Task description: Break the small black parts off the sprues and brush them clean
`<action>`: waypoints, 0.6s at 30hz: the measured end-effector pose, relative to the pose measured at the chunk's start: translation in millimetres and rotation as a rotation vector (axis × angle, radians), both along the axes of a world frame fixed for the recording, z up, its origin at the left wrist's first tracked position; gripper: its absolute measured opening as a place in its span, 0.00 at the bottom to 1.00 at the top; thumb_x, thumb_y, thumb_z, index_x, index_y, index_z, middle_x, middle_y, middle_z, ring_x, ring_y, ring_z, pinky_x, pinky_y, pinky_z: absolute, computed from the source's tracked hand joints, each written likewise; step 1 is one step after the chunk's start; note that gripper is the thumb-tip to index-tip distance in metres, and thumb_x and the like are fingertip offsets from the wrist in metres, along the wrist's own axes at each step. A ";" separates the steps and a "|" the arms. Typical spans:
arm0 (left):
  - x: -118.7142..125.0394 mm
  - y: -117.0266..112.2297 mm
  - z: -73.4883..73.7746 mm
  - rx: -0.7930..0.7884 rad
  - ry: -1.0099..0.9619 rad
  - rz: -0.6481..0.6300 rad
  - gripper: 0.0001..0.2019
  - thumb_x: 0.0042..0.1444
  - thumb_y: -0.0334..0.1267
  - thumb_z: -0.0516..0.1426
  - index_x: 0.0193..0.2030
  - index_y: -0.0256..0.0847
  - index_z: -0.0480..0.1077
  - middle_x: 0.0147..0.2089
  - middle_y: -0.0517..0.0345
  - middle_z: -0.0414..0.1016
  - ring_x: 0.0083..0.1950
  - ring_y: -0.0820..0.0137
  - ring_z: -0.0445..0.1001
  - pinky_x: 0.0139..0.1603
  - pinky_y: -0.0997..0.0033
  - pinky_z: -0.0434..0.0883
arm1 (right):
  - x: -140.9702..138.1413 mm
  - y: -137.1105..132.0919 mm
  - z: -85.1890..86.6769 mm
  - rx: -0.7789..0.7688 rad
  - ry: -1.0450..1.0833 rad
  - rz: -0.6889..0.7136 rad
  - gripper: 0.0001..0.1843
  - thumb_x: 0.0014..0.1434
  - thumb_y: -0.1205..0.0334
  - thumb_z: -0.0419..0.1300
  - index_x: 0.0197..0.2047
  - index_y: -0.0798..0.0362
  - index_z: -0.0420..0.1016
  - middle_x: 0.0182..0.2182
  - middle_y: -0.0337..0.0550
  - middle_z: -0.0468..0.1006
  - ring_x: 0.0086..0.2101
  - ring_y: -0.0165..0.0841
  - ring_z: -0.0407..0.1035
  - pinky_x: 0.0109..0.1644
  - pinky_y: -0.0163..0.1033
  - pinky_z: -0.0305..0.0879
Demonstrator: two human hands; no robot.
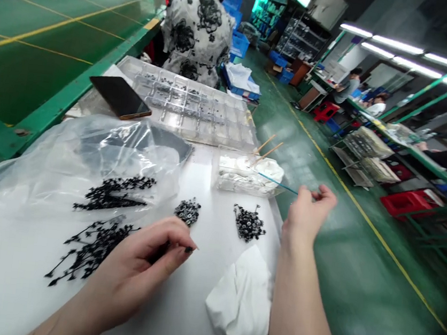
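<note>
My left hand (143,268) is closed in a pinch above the white tabletop, with a small black part (189,249) between thumb and forefinger. My right hand (309,212) grips a thin blue stick (280,184). The far end of that stick reaches the white wadding in a clear plastic box (225,181), where two thin wooden sticks (268,150) also stand at a slant. Just beyond my left fingertips is a small pile of black ring-like parts (188,211). A second pile of small parts (248,223) lies below the box.
Black branched pieces (96,244) lie to the left, more on a clear plastic bag (57,170). A white cloth (242,304) rests at the near right edge. Behind are a phone (120,96) and a compartment tray (231,133). Someone in a patterned top (198,33) sits ahead.
</note>
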State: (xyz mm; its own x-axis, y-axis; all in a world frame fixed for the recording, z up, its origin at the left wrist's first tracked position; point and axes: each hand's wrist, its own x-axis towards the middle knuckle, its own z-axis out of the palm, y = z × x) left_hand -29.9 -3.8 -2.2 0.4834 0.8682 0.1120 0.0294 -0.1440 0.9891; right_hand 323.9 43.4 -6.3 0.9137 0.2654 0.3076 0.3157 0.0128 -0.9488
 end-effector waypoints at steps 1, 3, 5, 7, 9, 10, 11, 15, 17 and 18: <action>-1.4 0.3 -1.8 0.008 0.001 0.012 0.07 0.72 0.41 0.60 0.42 0.50 0.79 0.43 0.54 0.78 0.46 0.64 0.77 0.44 0.73 0.72 | 6.7 1.8 -3.6 -0.009 0.069 0.007 0.24 0.53 0.59 0.68 0.51 0.48 0.66 0.43 0.40 0.68 0.39 0.33 0.66 0.37 0.39 0.69; -3.9 1.6 -5.0 0.010 0.012 0.034 0.07 0.71 0.42 0.60 0.41 0.50 0.80 0.44 0.53 0.79 0.47 0.63 0.77 0.44 0.74 0.74 | 12.8 3.5 -9.9 -0.019 0.209 0.092 0.18 0.54 0.55 0.66 0.45 0.48 0.66 0.34 0.36 0.67 0.30 0.32 0.64 0.28 0.38 0.65; -5.5 3.1 -7.1 0.009 0.015 0.057 0.07 0.70 0.43 0.61 0.40 0.50 0.80 0.44 0.53 0.79 0.46 0.62 0.77 0.45 0.74 0.74 | 11.5 3.8 -14.1 -0.030 0.350 0.228 0.15 0.55 0.50 0.64 0.39 0.49 0.66 0.27 0.34 0.66 0.23 0.30 0.61 0.22 0.37 0.61; -6.0 3.8 -8.1 -0.002 0.009 0.090 0.07 0.69 0.44 0.62 0.40 0.49 0.80 0.43 0.54 0.78 0.43 0.64 0.77 0.44 0.74 0.74 | 7.0 3.4 -15.3 -0.015 0.454 0.338 0.18 0.54 0.46 0.65 0.35 0.49 0.67 0.24 0.33 0.67 0.20 0.28 0.60 0.20 0.37 0.59; -5.7 3.9 -8.8 -0.033 0.005 0.119 0.07 0.69 0.46 0.62 0.40 0.49 0.79 0.43 0.54 0.77 0.39 0.65 0.75 0.40 0.74 0.73 | 2.8 2.6 -13.2 0.028 0.512 0.387 0.20 0.51 0.47 0.69 0.35 0.50 0.66 0.24 0.32 0.67 0.20 0.26 0.59 0.20 0.34 0.58; -5.4 3.8 -9.1 -0.051 0.003 0.126 0.08 0.69 0.46 0.62 0.40 0.49 0.79 0.43 0.54 0.77 0.37 0.66 0.73 0.38 0.74 0.73 | 1.3 1.9 -11.0 0.054 0.528 0.395 0.21 0.51 0.48 0.71 0.35 0.50 0.66 0.25 0.31 0.68 0.20 0.25 0.59 0.20 0.33 0.57; -5.0 3.7 -9.4 -0.068 0.004 0.127 0.08 0.69 0.46 0.62 0.41 0.49 0.79 0.43 0.55 0.76 0.36 0.67 0.72 0.37 0.74 0.72 | 0.1 1.1 -7.9 0.081 0.537 0.402 0.22 0.51 0.49 0.72 0.36 0.51 0.66 0.25 0.31 0.68 0.20 0.24 0.59 0.20 0.32 0.57; -3.0 2.7 -8.6 -0.086 0.006 0.125 0.08 0.71 0.46 0.61 0.42 0.49 0.77 0.43 0.56 0.75 0.38 0.67 0.72 0.39 0.75 0.71 | -8.7 -6.5 11.5 0.171 0.555 0.452 0.19 0.53 0.55 0.72 0.39 0.51 0.68 0.27 0.29 0.67 0.21 0.22 0.58 0.22 0.30 0.56; -1.8 1.7 -6.2 -0.082 0.000 0.129 0.08 0.72 0.46 0.60 0.42 0.49 0.76 0.43 0.57 0.75 0.40 0.67 0.72 0.40 0.75 0.71 | -19.9 -12.9 22.6 0.211 0.577 0.538 0.16 0.53 0.57 0.71 0.38 0.52 0.69 0.27 0.30 0.66 0.22 0.22 0.58 0.25 0.31 0.58; -1.2 1.2 -4.9 -0.083 -0.007 0.132 0.08 0.72 0.45 0.59 0.42 0.49 0.76 0.43 0.57 0.75 0.42 0.67 0.73 0.41 0.74 0.70 | -27.6 -16.6 27.5 0.235 0.594 0.602 0.15 0.52 0.59 0.71 0.38 0.52 0.70 0.27 0.30 0.66 0.23 0.23 0.58 0.26 0.32 0.59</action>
